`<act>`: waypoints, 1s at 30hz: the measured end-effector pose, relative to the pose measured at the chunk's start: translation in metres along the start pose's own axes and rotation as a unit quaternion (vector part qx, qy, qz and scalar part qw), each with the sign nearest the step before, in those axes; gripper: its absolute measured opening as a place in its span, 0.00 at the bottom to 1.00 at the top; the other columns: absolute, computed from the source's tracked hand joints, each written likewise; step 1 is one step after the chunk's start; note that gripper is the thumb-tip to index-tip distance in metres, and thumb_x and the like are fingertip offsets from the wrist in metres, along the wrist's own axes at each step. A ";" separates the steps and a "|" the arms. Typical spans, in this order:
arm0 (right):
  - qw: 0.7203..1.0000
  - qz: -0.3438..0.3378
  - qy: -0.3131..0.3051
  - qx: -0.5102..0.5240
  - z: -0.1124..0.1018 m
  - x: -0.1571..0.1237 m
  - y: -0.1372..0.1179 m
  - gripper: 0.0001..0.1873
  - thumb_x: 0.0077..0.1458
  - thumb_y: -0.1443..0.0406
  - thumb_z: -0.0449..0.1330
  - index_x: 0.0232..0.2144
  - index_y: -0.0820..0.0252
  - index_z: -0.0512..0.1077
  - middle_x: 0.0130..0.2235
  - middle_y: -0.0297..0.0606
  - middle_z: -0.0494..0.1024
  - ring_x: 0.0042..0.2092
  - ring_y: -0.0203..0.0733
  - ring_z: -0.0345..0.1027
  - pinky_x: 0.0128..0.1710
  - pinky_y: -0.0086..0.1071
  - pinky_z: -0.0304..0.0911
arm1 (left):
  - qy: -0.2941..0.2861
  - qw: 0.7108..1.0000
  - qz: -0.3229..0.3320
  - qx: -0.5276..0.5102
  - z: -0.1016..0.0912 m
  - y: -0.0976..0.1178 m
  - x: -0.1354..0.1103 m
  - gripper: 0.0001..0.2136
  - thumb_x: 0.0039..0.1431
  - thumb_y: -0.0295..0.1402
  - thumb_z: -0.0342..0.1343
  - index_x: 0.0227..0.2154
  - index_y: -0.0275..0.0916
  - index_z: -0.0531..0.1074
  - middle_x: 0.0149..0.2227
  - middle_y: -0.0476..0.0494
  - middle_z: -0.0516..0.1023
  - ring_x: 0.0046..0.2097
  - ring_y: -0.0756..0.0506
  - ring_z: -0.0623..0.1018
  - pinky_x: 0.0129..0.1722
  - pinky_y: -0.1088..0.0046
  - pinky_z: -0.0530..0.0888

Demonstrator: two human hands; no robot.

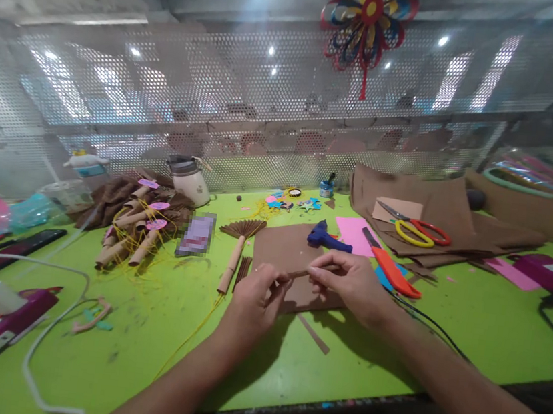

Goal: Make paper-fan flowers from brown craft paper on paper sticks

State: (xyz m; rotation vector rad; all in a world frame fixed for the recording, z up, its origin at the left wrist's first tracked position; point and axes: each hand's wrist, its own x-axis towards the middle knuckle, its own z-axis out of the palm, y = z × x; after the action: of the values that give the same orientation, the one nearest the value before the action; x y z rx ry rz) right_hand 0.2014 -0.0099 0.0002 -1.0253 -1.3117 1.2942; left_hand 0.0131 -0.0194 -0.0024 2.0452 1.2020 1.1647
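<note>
Between my two hands stretches a narrow folded strip of brown paper. My left hand pinches its left end, and my right hand pinches the right end. Below them lies a brown paper sheet on the green table. A dark blue glue gun rests on the sheet, just beyond my right hand. To the left of my left hand, a pleated brown paper fan sits atop a rolled paper tube. Beside it is another pleated brown piece, and a loose thin strip lies nearer me.
Several paper rolls with yellow strings are heaped at left, near a phone and a jug. On the right lie a red-handled cutting tool, scissors and stacked brown paper. A white cable crosses the left side.
</note>
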 end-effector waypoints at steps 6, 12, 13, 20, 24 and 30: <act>0.999 0.011 -0.004 0.045 0.002 0.000 0.001 0.17 0.40 0.55 0.68 0.25 0.62 0.71 0.22 0.32 0.73 0.22 0.32 0.65 0.24 0.30 0.66 | 0.007 1.000 -0.012 -0.020 -0.001 -0.002 0.001 0.06 0.54 0.35 0.56 0.25 0.41 0.71 0.29 0.45 0.74 0.35 0.44 0.72 0.39 0.67 0.67; 0.999 0.012 -0.008 0.052 0.002 0.001 0.001 0.17 0.40 0.55 0.68 0.25 0.63 0.71 0.21 0.32 0.73 0.21 0.31 0.64 0.23 0.28 0.65 | 0.018 0.997 -0.064 -0.047 -0.001 0.006 0.006 0.04 0.50 0.31 0.58 0.22 0.39 0.71 0.27 0.45 0.76 0.31 0.46 0.73 0.34 0.69 0.68; 0.999 0.013 -0.007 0.047 0.002 0.001 0.001 0.17 0.40 0.55 0.68 0.25 0.62 0.71 0.21 0.32 0.73 0.21 0.31 0.64 0.23 0.28 0.65 | 0.016 0.995 -0.080 -0.053 -0.001 0.007 0.007 0.05 0.50 0.31 0.58 0.22 0.39 0.71 0.26 0.46 0.76 0.30 0.46 0.72 0.33 0.70 0.68; 1.000 -0.005 0.008 0.015 0.003 0.000 0.003 0.16 0.42 0.55 0.67 0.25 0.62 0.70 0.21 0.32 0.72 0.21 0.31 0.63 0.24 0.30 0.66 | -0.006 0.965 -0.185 -0.184 -0.002 0.009 0.008 0.08 0.48 0.35 0.62 0.25 0.37 0.69 0.25 0.48 0.73 0.28 0.49 0.73 0.29 0.73 0.69; 1.000 -0.002 0.006 0.006 0.004 0.001 0.005 0.17 0.42 0.54 0.67 0.26 0.61 0.70 0.22 0.32 0.72 0.21 0.31 0.63 0.25 0.31 0.67 | -0.008 0.945 -0.232 -0.230 -0.001 0.007 0.007 0.11 0.48 0.38 0.63 0.26 0.37 0.69 0.26 0.48 0.73 0.27 0.50 0.74 0.27 0.74 0.70; 0.998 -0.028 0.029 -0.038 0.007 0.000 0.004 0.15 0.44 0.55 0.65 0.26 0.61 0.70 0.21 0.33 0.72 0.22 0.33 0.64 0.24 0.30 0.65 | 0.025 0.918 -0.290 -0.272 0.000 0.003 0.008 0.13 0.41 0.37 0.67 0.26 0.35 0.71 0.24 0.48 0.72 0.23 0.51 0.72 0.23 0.75 0.70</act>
State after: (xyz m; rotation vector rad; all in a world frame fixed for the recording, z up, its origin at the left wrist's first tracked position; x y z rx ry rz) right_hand 0.1946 -0.0109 -0.0035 -1.0630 -1.3443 1.1730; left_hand 0.0160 -0.0136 0.0034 1.1465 1.2145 1.0885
